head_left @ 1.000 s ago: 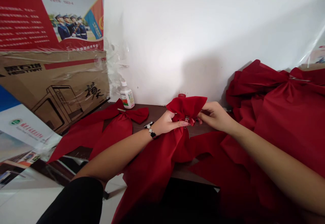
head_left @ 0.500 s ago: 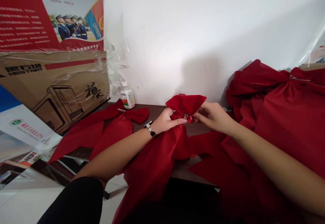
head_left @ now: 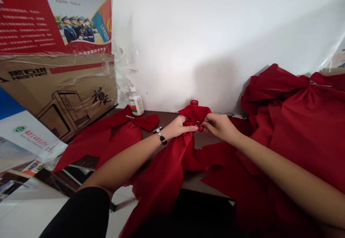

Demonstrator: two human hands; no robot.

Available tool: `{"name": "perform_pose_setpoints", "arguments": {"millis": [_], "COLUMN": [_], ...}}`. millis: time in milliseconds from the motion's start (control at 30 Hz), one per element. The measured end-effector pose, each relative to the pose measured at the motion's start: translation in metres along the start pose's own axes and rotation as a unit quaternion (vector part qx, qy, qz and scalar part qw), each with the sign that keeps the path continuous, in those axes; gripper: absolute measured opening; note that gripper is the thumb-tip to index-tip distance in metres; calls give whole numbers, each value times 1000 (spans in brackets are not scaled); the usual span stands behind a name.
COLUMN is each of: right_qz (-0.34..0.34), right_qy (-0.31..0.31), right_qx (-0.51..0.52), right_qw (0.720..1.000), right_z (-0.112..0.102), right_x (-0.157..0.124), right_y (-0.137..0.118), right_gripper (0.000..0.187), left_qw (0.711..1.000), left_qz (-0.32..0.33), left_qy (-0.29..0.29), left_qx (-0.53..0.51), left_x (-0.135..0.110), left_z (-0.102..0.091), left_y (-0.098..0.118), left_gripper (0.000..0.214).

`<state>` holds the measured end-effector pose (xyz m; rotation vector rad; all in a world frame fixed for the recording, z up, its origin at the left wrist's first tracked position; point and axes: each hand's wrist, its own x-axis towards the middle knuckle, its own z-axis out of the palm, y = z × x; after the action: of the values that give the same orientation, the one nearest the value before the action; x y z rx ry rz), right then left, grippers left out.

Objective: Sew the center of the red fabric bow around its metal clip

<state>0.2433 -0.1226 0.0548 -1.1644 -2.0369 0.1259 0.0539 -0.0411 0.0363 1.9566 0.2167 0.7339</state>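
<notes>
A red cloth bow (head_left: 172, 169) hangs between my hands, its long tails draping over the table's front edge. My left hand (head_left: 181, 126) is closed on the gathered middle, thumb lying across it. A small metal clip (head_left: 197, 123) shows at the knot, right by that thumb tip. From the other side my right hand (head_left: 219, 126) pinches the cloth next to the clip with thumb and fingertips. What lies under the fingers is partly hidden.
Another red bow with a clip (head_left: 132, 124) lies to the left, near a white bottle (head_left: 135, 102). A red-topped container (head_left: 194, 102) stands behind my hands. Red bows are piled (head_left: 299, 112) on the right. A cardboard box (head_left: 81, 76) borders the left side.
My right hand has shifted slightly left, closer to the clip. The bow's upper loops have folded lower and narrower, uncovering the red-topped container behind.
</notes>
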Motion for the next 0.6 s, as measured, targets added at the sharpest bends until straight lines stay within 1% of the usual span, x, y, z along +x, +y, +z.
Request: {"name": "perform_pose_setpoints", "arguments": {"millis": [67,133,267,367,467,600], "right_qz": [11,12,-27,-25,15,98], "right_qy": [-12,-10,23,24,37,69], "right_qx": [54,76,22,34,91,186], "right_qw": [998,997,999,999,995,975], "right_z": [1,0,-6,-8,-3,7], "right_x": [0,1,6,8,8,6], "right_y": [3,6,12,15,15,11], "right_gripper": [18,20,21,20,18,14], "left_qw": [1000,999,999,999,999,996], "left_qz": [-7,-4,16,18,19,13], "left_qy": [-15,-13,20,36,38,76], "left_qx": [-21,-35,-22,-16,-1,37], "left_x": [0,0,0,-1,-1,-1], "left_z": [-1,0,1,1,1,4], "left_y": [-2,-2,3,5,2,-5], "left_gripper": [36,37,35,33,34,41]}}
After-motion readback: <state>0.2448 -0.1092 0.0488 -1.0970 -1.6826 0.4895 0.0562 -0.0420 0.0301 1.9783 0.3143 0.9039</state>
